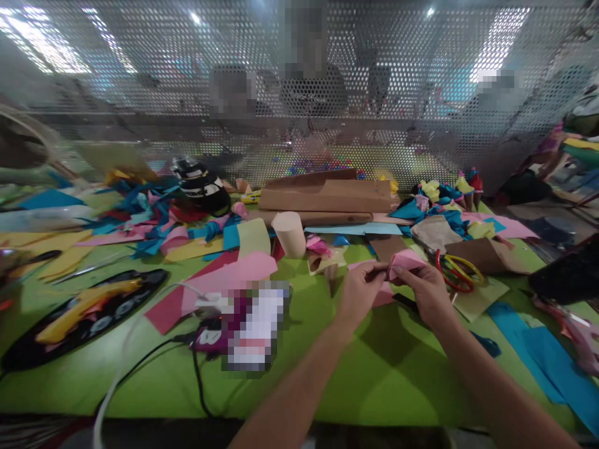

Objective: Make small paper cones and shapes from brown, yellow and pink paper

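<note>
Both of my hands meet above the green table, pinching a small piece of pink paper [406, 260] between them. My left hand [362, 288] grips its left edge with thumb and fingers closed. On the other side my right hand [427, 288] has its fingers closed on the same paper, which looks folded or bent. Under the hands lies more pink paper [384, 294], partly hidden. Just right of them are scissors with red and yellow handles [453, 271]. A pink paper flower [319, 246] rests to the left, by a beige cylinder [289, 234].
Brown paper [327, 196] lies along the back, before a perforated metal screen [309, 137]. Coloured scraps [154, 215] pile up at back left. A pixelated phone [256, 327], cables [140, 362] and a black tray [28, 340] are on the left; blue paper [538, 352] is right.
</note>
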A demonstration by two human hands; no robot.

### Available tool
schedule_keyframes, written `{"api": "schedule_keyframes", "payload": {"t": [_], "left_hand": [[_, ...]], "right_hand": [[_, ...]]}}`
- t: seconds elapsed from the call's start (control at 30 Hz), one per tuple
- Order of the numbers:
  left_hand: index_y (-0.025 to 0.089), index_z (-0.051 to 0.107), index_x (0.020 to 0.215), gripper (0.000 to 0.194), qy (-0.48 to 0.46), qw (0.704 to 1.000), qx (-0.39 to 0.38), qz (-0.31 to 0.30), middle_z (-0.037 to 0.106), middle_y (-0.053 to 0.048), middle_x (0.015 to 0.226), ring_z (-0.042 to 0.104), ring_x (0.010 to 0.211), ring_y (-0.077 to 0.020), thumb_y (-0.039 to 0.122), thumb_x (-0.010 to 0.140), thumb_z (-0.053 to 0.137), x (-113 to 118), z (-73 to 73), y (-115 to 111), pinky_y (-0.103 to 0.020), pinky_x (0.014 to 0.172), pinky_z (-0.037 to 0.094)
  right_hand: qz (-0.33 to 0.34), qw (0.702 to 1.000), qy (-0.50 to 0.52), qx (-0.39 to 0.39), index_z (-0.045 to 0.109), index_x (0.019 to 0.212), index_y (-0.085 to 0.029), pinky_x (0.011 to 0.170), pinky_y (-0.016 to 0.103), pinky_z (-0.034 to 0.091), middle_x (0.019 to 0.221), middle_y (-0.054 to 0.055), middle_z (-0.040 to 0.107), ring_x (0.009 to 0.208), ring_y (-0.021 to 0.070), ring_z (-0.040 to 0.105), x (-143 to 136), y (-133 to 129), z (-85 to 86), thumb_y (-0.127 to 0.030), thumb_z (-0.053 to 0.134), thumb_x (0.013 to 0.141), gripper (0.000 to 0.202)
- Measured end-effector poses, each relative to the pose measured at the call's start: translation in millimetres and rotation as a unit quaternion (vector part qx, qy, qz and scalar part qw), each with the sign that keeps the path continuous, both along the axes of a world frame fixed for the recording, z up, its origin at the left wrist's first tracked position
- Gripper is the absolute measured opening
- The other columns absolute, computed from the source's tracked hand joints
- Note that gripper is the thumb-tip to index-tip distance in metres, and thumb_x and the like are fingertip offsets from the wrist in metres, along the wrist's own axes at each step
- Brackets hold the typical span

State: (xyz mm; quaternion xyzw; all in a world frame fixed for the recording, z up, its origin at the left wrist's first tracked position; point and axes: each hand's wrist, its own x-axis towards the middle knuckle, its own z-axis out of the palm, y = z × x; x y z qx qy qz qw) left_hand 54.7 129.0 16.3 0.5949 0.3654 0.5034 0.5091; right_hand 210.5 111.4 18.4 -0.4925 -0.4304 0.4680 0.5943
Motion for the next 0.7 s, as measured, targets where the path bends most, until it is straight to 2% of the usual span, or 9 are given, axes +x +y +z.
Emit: {"api": "schedule_keyframes", "payload": {"t": [0.37,0.7], "left_hand": [[0.017,0.079,0.099,0.020,0.011,1.000,-0.018,-0.003,0.079,-0.007,0.099,0.072,0.092,-0.0190,0.014,0.087,0.063,-2.0,5.8,1.0,-0.032,0.091,0.057],[0.017,0.079,0.096,0.017,-0.001,1.000,-0.022,-0.007,0.078,-0.006,0.095,0.072,0.089,-0.0180,0.016,0.086,0.067,-1.1,1.6,2.2,-0.030,0.087,0.057]], "right_hand": [[-0.002,1.000,0.018,-0.019,0.077,0.077,-0.019,0.062,0.029,0.053,0.072,0.004,0.074,0.061,0.0156,0.063,-1.1,-2.1,3.9,-0.045,0.087,0.071,0.028],[0.013,0.999,0.034,-0.004,0.078,0.077,-0.018,0.066,0.027,0.052,0.073,0.004,0.075,0.065,0.0150,0.064,-0.4,-0.3,1.3,-0.040,0.087,0.072,0.025]]}}
